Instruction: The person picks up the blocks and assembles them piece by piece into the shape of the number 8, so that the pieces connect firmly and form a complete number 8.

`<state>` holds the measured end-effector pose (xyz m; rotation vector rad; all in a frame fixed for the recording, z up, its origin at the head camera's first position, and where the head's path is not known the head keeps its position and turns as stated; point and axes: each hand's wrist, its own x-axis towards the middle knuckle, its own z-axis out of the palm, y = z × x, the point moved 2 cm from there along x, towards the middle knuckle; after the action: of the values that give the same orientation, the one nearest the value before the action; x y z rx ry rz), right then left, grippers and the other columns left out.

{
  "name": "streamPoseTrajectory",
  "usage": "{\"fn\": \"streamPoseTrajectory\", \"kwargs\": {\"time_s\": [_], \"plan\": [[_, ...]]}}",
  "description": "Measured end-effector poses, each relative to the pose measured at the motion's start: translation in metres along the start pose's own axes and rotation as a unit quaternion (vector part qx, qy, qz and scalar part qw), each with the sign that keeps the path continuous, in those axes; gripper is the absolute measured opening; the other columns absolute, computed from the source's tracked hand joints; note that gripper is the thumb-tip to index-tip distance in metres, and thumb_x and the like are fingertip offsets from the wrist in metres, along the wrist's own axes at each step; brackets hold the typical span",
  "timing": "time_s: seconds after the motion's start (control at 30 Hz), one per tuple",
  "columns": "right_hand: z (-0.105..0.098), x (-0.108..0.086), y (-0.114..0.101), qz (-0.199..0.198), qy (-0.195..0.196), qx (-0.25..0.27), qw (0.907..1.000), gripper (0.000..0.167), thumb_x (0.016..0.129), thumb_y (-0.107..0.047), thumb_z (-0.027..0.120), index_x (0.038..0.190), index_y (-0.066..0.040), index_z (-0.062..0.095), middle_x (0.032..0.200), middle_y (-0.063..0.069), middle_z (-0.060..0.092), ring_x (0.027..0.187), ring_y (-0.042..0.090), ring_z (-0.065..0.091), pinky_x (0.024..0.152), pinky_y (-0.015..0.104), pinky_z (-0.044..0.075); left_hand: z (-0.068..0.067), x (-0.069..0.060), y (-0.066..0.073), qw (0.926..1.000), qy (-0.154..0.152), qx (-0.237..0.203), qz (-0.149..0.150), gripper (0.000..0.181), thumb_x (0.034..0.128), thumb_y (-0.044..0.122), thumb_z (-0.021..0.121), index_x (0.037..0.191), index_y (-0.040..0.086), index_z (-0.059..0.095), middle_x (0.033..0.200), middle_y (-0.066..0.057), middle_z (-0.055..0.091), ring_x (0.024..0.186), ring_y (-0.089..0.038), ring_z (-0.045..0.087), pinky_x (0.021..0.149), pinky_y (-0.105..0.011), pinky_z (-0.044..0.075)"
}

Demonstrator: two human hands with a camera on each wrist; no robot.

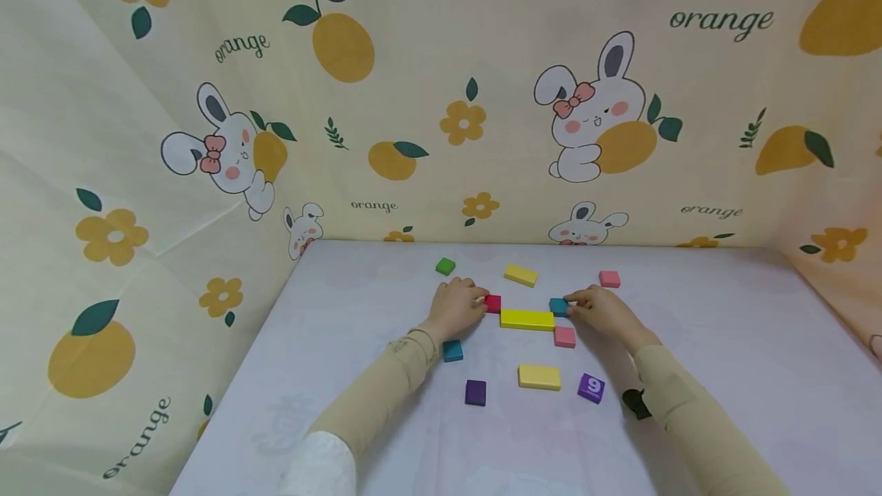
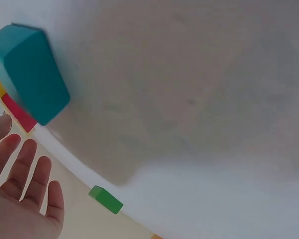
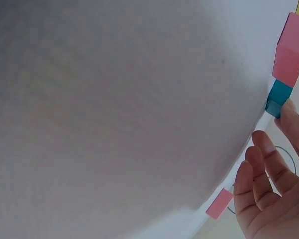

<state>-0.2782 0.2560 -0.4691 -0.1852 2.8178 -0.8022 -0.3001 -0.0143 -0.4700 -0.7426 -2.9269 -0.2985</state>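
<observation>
My left hand [image 1: 458, 308] reaches in from the left and pinches the left edge of a small red block [image 1: 493, 303]. Its other fingers [image 2: 40, 181] spread loosely in the left wrist view. My right hand [image 1: 605, 312] pinches a teal block [image 1: 559, 308] by its right side; in the right wrist view the thumb [image 3: 292, 119] meets that block. Between the two lies a long yellow block [image 1: 527, 320], its upper corners close to the red and teal ones. A pink block [image 1: 565, 337] sits just below the teal one.
Around the hands lie a green block [image 1: 445, 266], pale yellow blocks [image 1: 521, 275] [image 1: 540, 376], another pink block [image 1: 609, 279], a second teal block [image 1: 452, 350] by the left wrist, a dark purple block [image 1: 475, 393] and a purple block marked 9 [image 1: 591, 387]. A patterned cloth [image 1: 427, 205] stands behind the table.
</observation>
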Motion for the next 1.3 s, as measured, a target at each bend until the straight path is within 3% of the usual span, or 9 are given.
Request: {"fn": "streamPoseTrajectory", "kwargs": {"time_s": [0.23, 0.53, 0.9, 1.3], "plan": [[0.001, 0.001, 0.001, 0.006, -0.001, 0.000, 1.0000, 0.034, 0.092, -0.020, 0.057, 0.123, -0.005, 0.059, 0.110, 0.016, 0.060, 0.093, 0.025, 0.054, 0.085, 0.043, 0.049, -0.003, -0.009, -0.003, 0.9999, -0.012, -0.011, -0.002, 0.027, 0.0885, 0.036, 0.060, 0.111, 0.025, 0.068, 0.106, 0.004, 0.066, 0.092, -0.015, 0.055, 0.078, -0.030, 0.043], [0.000, 0.002, 0.002, -0.003, -0.006, -0.009, 0.9999, 0.032, 0.093, -0.018, 0.056, 0.121, -0.003, 0.060, 0.111, 0.017, 0.062, 0.095, 0.027, 0.055, 0.088, 0.047, 0.048, -0.012, -0.036, -0.004, 0.9962, -0.066, -0.053, 0.019, 0.027, 0.0875, 0.036, 0.062, 0.110, 0.022, 0.069, 0.103, 0.003, 0.065, 0.092, -0.014, 0.056, 0.080, -0.029, 0.043], [0.001, 0.001, -0.001, -0.009, -0.007, -0.007, 0.9999, 0.033, 0.092, -0.017, 0.056, 0.121, -0.002, 0.060, 0.111, 0.019, 0.062, 0.094, 0.027, 0.056, 0.087, 0.047, 0.048, -0.019, -0.064, -0.027, 0.9902, -0.074, -0.114, 0.033, 0.030, 0.0827, 0.033, 0.067, 0.101, 0.010, 0.070, 0.091, -0.002, 0.063, 0.083, -0.011, 0.054, 0.077, -0.023, 0.045], [0.002, 0.002, 0.000, -0.001, -0.005, -0.003, 1.0000, 0.033, 0.092, -0.016, 0.056, 0.122, -0.003, 0.060, 0.112, 0.019, 0.061, 0.095, 0.027, 0.056, 0.088, 0.048, 0.048, -0.024, -0.084, -0.038, 0.9903, -0.082, -0.105, 0.038, 0.029, 0.0789, 0.036, 0.071, 0.092, 0.010, 0.066, 0.091, -0.001, 0.062, 0.087, -0.014, 0.057, 0.081, -0.029, 0.046]]}}
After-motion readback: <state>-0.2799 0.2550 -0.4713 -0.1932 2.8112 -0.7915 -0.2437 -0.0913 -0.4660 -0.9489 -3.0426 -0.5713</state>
